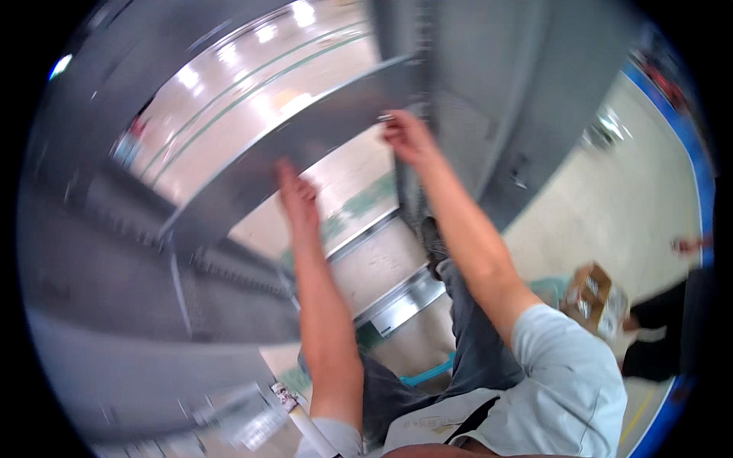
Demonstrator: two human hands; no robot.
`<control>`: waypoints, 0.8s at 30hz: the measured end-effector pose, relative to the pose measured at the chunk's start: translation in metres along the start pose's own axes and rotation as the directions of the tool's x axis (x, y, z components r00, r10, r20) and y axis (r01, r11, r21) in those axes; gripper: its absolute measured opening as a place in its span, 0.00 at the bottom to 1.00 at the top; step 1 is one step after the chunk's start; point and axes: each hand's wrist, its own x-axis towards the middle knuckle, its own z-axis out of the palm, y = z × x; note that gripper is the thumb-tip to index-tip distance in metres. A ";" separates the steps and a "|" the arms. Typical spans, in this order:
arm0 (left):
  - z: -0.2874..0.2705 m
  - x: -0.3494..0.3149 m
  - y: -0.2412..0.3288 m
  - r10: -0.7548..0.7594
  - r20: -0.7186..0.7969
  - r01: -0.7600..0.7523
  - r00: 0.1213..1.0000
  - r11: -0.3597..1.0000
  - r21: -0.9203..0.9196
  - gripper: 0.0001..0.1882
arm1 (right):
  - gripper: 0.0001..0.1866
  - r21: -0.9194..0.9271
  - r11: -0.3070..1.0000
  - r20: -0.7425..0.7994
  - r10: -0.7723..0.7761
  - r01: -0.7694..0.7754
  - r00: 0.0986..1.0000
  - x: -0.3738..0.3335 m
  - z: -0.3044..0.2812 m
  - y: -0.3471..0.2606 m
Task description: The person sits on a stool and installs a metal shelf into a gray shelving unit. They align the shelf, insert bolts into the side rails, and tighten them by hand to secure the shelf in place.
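A grey sheet-metal crosspiece (pixel 256 164) runs slantwise between the two sides of a large grey metal frame. My left hand (pixel 298 197) is at its lower edge, one finger stretched up against the face and the others curled; motion blur hides whether it grips the edge. Close to the crosspiece's right end, my right hand (pixel 408 137) is closed in a pinch. A small shiny metal piece shows at its fingertips, too small to name. Beside that hand stands a slotted upright (pixel 424 69).
Lower metal crossbars (pixel 408 301) lie near my legs. At right, an open cardboard box (pixel 592 294) with clear plastic stands by another person's dark-clothed leg (pixel 660 328); that person's hand (pixel 687 246) shows farther up. A white tube (pixel 305 424) is by my left arm.
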 end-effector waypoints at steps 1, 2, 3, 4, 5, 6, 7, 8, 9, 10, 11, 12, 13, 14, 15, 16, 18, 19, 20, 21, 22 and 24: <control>0.008 0.001 -0.001 -0.010 -0.019 0.009 1.000 0.998 -0.057 0.16 | 0.08 0.062 0.996 0.168 0.050 -0.061 0.984 0.012 -0.005 -0.004; 0.010 -0.007 0.007 -0.003 -0.082 -0.002 0.997 0.998 -0.058 0.17 | 0.09 0.040 0.999 0.067 0.017 -0.019 0.998 0.001 0.014 0.004; 0.020 -0.015 0.009 -0.013 -0.099 0.008 0.995 0.999 -0.052 0.17 | 0.07 0.026 1.000 0.041 -0.001 0.000 0.999 -0.006 0.019 0.001; 0.022 -0.016 0.009 -0.014 -0.076 0.010 0.997 0.999 -0.048 0.17 | 0.06 0.007 1.000 0.022 -0.013 0.013 1.000 -0.008 0.023 0.001; 0.024 -0.014 0.010 -0.012 -0.054 0.010 0.998 0.999 -0.045 0.17 | 0.06 0.014 1.000 0.024 -0.021 0.021 0.999 -0.010 0.025 -0.004; 0.023 -0.015 0.012 -0.010 -0.038 0.008 0.999 0.999 -0.047 0.18 | 0.06 0.015 1.000 0.027 -0.024 0.024 0.999 -0.011 0.026 -0.005; 0.023 -0.015 0.012 -0.011 -0.025 0.010 1.000 0.998 -0.060 0.18 | 0.05 0.016 1.000 0.032 -0.025 0.024 0.999 -0.012 0.026 -0.006; 0.023 -0.014 0.012 -0.014 -0.024 0.013 1.000 0.998 -0.057 0.18 | 0.06 0.026 0.999 0.030 -0.026 0.025 0.999 -0.013 0.027 -0.008; 0.020 -0.014 0.011 -0.017 -0.029 0.015 0.999 0.998 -0.064 0.17 | 0.06 0.027 0.999 0.027 -0.020 0.019 0.999 -0.014 0.026 -0.007; 0.017 -0.013 0.011 -0.020 -0.035 0.017 0.999 0.997 -0.070 0.17 | 0.06 0.027 1.000 0.025 -0.013 0.013 1.000 -0.015 0.027 -0.006; 0.014 -0.011 0.013 -0.021 -0.041 0.018 0.999 0.997 -0.072 0.18 | 0.08 0.016 1.000 0.007 -0.024 0.024 1.000 -0.014 0.028 -0.003; 0.014 -0.011 0.014 -0.022 -0.042 0.020 0.999 0.998 -0.066 0.18 | 0.08 0.019 1.000 0.006 -0.025 0.025 1.000 -0.015 0.028 -0.003; 0.014 -0.012 0.013 -0.024 -0.042 0.022 0.999 0.998 -0.061 0.18 | 0.08 0.021 0.999 0.005 -0.027 0.027 1.000 -0.014 0.028 -0.002; 0.014 -0.012 0.013 -0.028 -0.040 0.026 0.999 0.998 -0.054 0.18 | 0.09 0.023 0.999 0.004 -0.028 0.028 1.000 -0.014 0.028 -0.002; 0.013 -0.014 0.014 -0.031 -0.041 0.029 0.999 0.999 -0.044 0.18 | 0.09 0.026 0.999 0.022 -0.034 0.034 0.999 -0.015 0.028 0.000; 0.014 -0.016 0.015 -0.035 -0.041 0.034 0.999 0.999 -0.034 0.18 | 0.10 0.028 0.999 0.002 -0.033 0.033 0.999 -0.016 0.027 0.001; 0.012 -0.014 0.013 -0.035 -0.034 0.034 0.999 0.999 -0.025 0.19 | 0.10 0.026 0.999 -0.035 -0.028 0.029 0.999 -0.017 0.026 0.003; 0.012 -0.014 0.013 -0.023 -0.040 0.023 0.999 1.000 -0.012 0.19 | 0.10 0.030 0.999 -0.037 -0.022 0.023 0.999 -0.017 0.026 0.004; 0.013 -0.014 0.013 -0.011 -0.046 0.011 0.999 1.000 0.000 0.20 | 0.10 0.036 0.999 -0.028 -0.023 0.024 0.999 -0.018 0.026 0.005; 0.013 -0.014 0.013 -0.014 -0.048 0.014 0.999 1.000 -0.002 0.21 | 0.09 0.038 0.999 -0.015 -0.022 0.022 1.000 -0.018 0.025 0.005; 0.014 -0.014 0.014 -0.016 -0.050 0.016 0.999 1.000 -0.003 0.22 | 0.09 0.041 0.999 -0.003 -0.021 0.021 1.000 -0.018 0.025 0.005; 0.013 -0.014 0.014 -0.021 -0.056 0.021 0.998 1.000 -0.006 0.23 | 0.09 0.026 1.000 -0.014 -0.017 0.017 1.000 -0.018 0.026 0.002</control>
